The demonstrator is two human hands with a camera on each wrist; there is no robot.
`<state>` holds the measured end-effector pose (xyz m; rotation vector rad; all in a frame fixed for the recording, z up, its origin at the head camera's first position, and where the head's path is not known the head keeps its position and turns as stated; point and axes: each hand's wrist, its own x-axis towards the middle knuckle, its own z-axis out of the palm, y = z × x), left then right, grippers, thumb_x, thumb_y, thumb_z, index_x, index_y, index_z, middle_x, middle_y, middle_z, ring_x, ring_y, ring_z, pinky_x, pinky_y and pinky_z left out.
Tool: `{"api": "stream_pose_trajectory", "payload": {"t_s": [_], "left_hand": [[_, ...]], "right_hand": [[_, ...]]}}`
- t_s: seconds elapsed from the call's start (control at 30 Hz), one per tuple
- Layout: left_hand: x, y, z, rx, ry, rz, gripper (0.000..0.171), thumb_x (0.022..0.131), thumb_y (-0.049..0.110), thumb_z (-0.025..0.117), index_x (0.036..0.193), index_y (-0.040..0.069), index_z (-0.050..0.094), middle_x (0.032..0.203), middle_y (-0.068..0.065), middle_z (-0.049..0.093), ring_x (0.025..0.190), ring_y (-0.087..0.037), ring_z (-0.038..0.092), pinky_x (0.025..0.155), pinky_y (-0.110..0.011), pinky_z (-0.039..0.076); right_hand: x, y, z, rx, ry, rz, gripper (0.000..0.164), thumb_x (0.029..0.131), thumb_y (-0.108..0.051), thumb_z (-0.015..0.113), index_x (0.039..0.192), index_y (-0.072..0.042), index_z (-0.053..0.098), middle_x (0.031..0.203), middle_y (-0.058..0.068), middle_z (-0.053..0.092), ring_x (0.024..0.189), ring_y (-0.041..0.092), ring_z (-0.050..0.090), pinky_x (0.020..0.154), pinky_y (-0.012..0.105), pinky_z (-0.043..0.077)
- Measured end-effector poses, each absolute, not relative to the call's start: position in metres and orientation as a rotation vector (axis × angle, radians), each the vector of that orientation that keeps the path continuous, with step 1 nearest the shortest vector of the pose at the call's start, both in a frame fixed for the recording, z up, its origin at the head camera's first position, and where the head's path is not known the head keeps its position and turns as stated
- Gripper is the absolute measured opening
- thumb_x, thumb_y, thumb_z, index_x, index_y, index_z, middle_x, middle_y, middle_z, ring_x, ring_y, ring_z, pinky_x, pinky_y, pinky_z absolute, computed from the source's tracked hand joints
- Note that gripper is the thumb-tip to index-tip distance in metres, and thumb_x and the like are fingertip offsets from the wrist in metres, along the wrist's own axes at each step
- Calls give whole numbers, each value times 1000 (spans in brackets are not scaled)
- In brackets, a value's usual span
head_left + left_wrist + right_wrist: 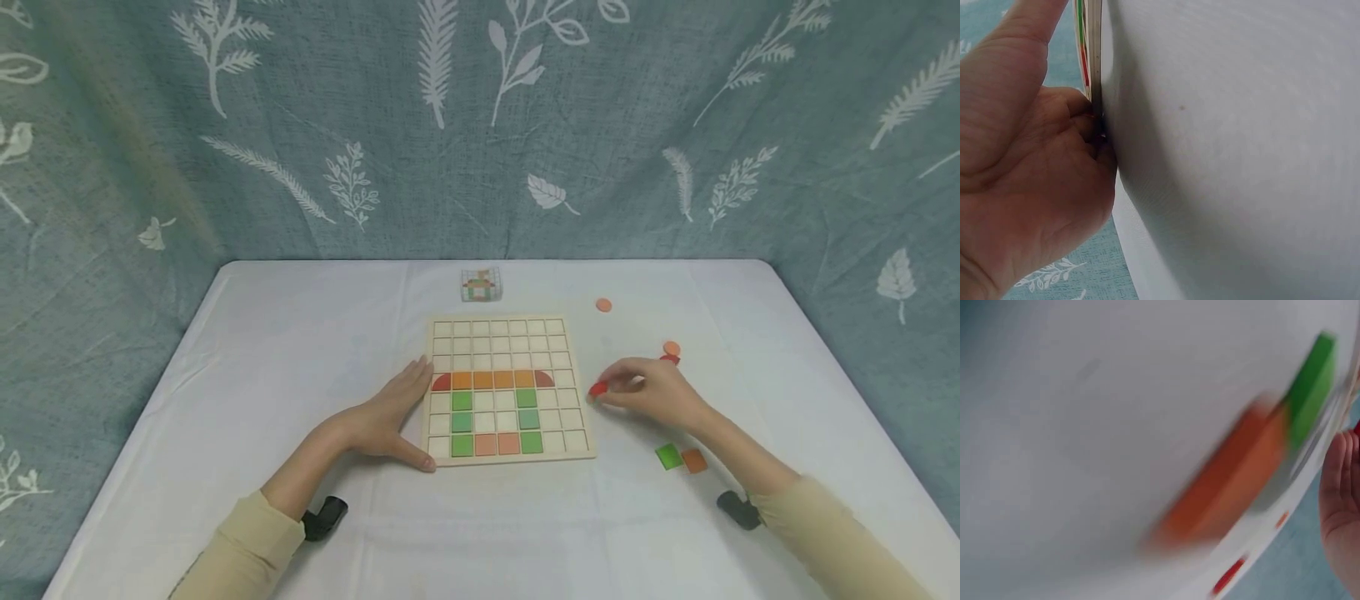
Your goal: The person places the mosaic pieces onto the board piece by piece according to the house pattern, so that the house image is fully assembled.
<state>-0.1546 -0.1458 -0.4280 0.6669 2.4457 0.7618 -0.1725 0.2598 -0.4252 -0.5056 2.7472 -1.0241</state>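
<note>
A wooden grid board (573, 429) lies on the white table, with orange, green, pink and red tiles set in its lower rows. My left hand (382, 414) rests against the board's left side, fingers and thumb spread along the frame; the left wrist view shows the palm (1041, 181) by the board's edge (1095, 56). Just off the board's right side, my right hand (651, 392) pinches a small red piece (597, 389) between thumb and fingertips. Its full outline is hidden by the fingers.
Right of the board lie a green square tile (669, 456), an orange square tile (694, 461), a red piece (670, 359) and two orange discs, one (603, 305) farther back. A small pattern card (481, 285) sits behind the board. A leafy curtain (480, 183) hangs behind the table.
</note>
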Motion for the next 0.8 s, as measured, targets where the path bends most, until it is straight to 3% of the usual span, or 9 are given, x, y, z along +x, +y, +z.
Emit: {"api": "stream_pose_trajectory", "payload": {"t_s": [0.23, 0.5, 0.8], "left_hand": [[-154, -146, -425, 667, 2441, 767, 132, 66, 48, 87, 153, -6, 3, 161, -22, -4, 148, -36, -6, 118, -54, 7], [-155, -147, -425, 680, 2426, 772, 132, 68, 48, 86, 153, -5, 1, 161, -22, -6, 148, -36, -7, 118, -53, 6], [-154, -149, -427, 684, 2421, 781, 132, 68, 47, 87, 153, -5, 1, 161, -22, -6, 148, -36, -7, 118, -54, 7]], "right_hand": [[-193, 192, -420, -565, 2675, -1171, 27, 80, -30, 82, 102, -18, 73, 89, -9, 70, 84, 11, 65, 73, 31, 55], [-218, 115, -418, -867, 2658, -963, 26, 85, -27, 77, 106, -12, 73, 100, -5, 71, 91, 12, 64, 80, 27, 53], [-235, 79, -421, -992, 2708, -737, 18, 89, -25, 74, 99, -11, 73, 96, -2, 71, 95, 15, 64, 88, 29, 51]]}}
